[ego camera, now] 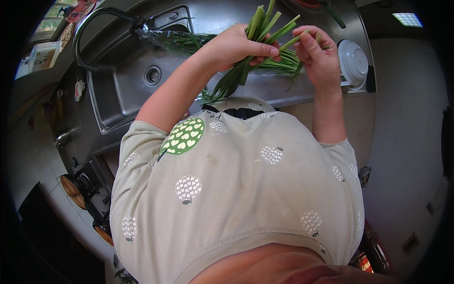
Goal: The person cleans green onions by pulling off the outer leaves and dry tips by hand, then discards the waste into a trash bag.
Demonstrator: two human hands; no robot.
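My left hand (253, 48) is closed around a bunch of long green stalks (256, 23), perhaps garlic sprouts or scallions. Their cut pale ends point up and the dark flat leaves (227, 83) hang down towards my shirt. Close on the right, my right hand (315, 49) pinches the end of one stalk (293, 41) between thumb and fingers. Beneath both hands, more thin green stalks (283, 64) lie on the steel counter, partly on a clear plastic bag (156, 38) that reaches left across the sink. The hands hide part of the pile.
A steel sink (117, 99) with a drain (153, 75) and a curved faucet (78, 39) is at the left. White dishes (354, 62) are stacked at the counter's right end. A green-handled tool (333, 15) lies at the top right. Pans with wooden lids (73, 191) stand lower left.
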